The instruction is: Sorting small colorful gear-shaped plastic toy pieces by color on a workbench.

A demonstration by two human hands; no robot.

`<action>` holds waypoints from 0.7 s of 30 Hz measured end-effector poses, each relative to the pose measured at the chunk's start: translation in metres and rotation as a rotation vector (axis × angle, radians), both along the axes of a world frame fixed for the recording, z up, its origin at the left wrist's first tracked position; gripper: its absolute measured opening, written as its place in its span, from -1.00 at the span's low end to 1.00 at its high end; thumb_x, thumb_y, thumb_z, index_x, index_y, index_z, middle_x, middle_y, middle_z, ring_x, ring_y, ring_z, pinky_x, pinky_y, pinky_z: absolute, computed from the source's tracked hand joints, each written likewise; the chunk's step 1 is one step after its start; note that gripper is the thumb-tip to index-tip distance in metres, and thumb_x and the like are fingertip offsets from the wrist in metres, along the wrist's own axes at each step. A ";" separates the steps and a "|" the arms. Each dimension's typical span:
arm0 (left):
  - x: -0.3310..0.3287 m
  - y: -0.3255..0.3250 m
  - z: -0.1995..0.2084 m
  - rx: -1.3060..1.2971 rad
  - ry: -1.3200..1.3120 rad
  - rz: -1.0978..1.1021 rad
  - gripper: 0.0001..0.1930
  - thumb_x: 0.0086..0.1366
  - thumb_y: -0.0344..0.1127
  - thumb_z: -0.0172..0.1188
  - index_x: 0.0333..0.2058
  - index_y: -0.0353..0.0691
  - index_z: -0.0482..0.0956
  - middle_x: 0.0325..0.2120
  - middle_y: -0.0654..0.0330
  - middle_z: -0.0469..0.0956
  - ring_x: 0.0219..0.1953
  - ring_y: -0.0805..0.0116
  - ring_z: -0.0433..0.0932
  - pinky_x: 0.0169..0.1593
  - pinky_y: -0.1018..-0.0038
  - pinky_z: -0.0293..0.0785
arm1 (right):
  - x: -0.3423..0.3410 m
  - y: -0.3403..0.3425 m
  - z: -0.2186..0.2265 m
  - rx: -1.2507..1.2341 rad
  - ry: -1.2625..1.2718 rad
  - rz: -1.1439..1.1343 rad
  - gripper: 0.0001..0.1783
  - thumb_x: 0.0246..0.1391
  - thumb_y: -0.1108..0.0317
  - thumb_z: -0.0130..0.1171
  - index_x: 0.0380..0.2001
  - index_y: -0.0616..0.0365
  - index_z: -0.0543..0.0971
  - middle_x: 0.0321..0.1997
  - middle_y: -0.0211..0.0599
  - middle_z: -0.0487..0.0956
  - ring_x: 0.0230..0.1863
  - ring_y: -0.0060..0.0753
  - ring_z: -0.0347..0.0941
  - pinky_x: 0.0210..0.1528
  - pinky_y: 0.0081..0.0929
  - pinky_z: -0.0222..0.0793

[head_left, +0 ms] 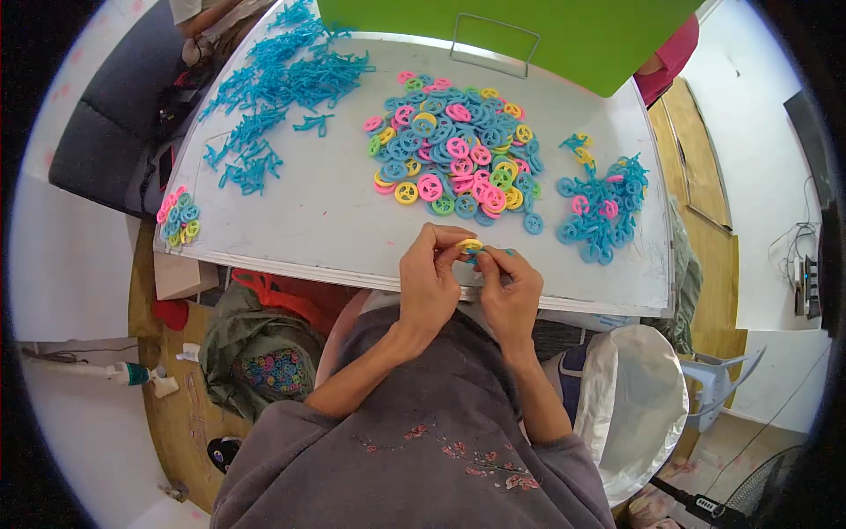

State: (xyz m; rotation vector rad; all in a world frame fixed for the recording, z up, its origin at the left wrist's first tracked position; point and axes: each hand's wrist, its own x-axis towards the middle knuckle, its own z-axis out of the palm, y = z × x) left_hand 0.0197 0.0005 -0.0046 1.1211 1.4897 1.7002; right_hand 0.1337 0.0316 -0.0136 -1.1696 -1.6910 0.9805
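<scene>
Fingertips of the left hand (429,278) pinch a yellow spoked wheel (472,243) in the head view, while the right hand (513,295), just beside, has thumb and forefinger closed on a blue plastic piece (471,260), mostly hidden, at the wheel's underside. Both are held over the near edge of the white table (326,198). Straight beyond the grip spreads a heap of spoked wheels (430,187) in blue, pink, yellow and green; beyond it and to the left lie blue forked pieces (317,75). Right of the grip sits a pile of wheeled pieces (608,212), and well to its left, a small wheel cluster (181,216) at the table's corner. Below the grip, an open dark green sack (227,324) with coloured pieces stands leftward, a white sack (634,406) rightward.
</scene>
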 end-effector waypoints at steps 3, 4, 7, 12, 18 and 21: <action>-0.001 -0.002 0.003 0.008 0.069 0.002 -0.88 0.25 -0.68 -0.04 -0.30 -0.38 0.44 -0.36 0.11 0.56 -0.36 0.43 0.52 -0.22 0.54 0.47 | -0.002 -0.001 0.004 0.052 -0.041 -0.061 -0.87 0.00 0.49 0.21 -0.33 0.25 0.62 -0.48 -0.15 0.52 -0.49 -0.18 0.43 -0.42 -0.36 0.31; -0.004 -0.002 0.003 0.008 0.069 0.003 -0.88 0.25 -0.68 -0.04 -0.30 -0.38 0.44 -0.36 0.11 0.56 -0.36 0.43 0.52 -0.22 0.54 0.47 | -0.002 0.000 0.002 0.196 -0.098 -0.076 -0.86 -0.04 0.51 0.23 -0.34 0.23 0.62 -0.47 -0.17 0.53 -0.45 -0.17 0.42 -0.38 -0.35 0.32; -0.013 -0.004 0.000 -0.059 0.134 -0.046 -0.88 0.25 -0.68 -0.03 -0.29 -0.38 0.44 -0.36 0.11 0.56 -0.38 0.44 0.51 -0.24 0.53 0.48 | -0.001 0.003 0.005 0.373 -0.157 -0.046 -0.82 -0.12 0.54 0.25 -0.34 0.20 0.64 -0.44 -0.22 0.55 -0.37 -0.15 0.41 -0.32 -0.32 0.33; -0.015 -0.003 0.000 0.010 0.138 -0.074 -0.84 0.22 -0.68 0.02 -0.24 -0.38 0.49 -0.36 0.12 0.55 -0.33 0.43 0.53 -0.18 0.55 0.49 | 0.006 0.008 0.014 0.484 -0.181 0.025 -0.79 -0.15 0.55 0.26 -0.33 0.18 0.64 -0.43 -0.26 0.55 -0.36 -0.17 0.42 -0.33 -0.33 0.33; -0.023 -0.001 0.004 0.025 0.173 -0.186 -0.78 0.16 -0.68 0.13 -0.20 -0.36 0.50 -0.31 0.17 0.53 -0.25 0.41 0.54 -0.13 0.54 0.49 | 0.013 0.010 0.027 0.418 -0.176 0.080 -0.71 -0.15 0.62 0.28 -0.25 0.21 0.65 -0.34 -0.22 0.58 -0.28 -0.26 0.46 -0.26 -0.43 0.34; -0.026 -0.006 0.001 -0.040 -0.011 -0.202 -0.79 0.21 -0.61 0.14 -0.17 -0.36 0.45 -0.30 0.18 0.51 -0.24 0.43 0.53 -0.10 0.52 0.50 | 0.014 0.006 0.034 0.316 -0.119 0.160 -0.65 -0.16 0.65 0.26 -0.20 0.24 0.62 -0.30 -0.22 0.58 -0.25 -0.32 0.50 -0.21 -0.48 0.37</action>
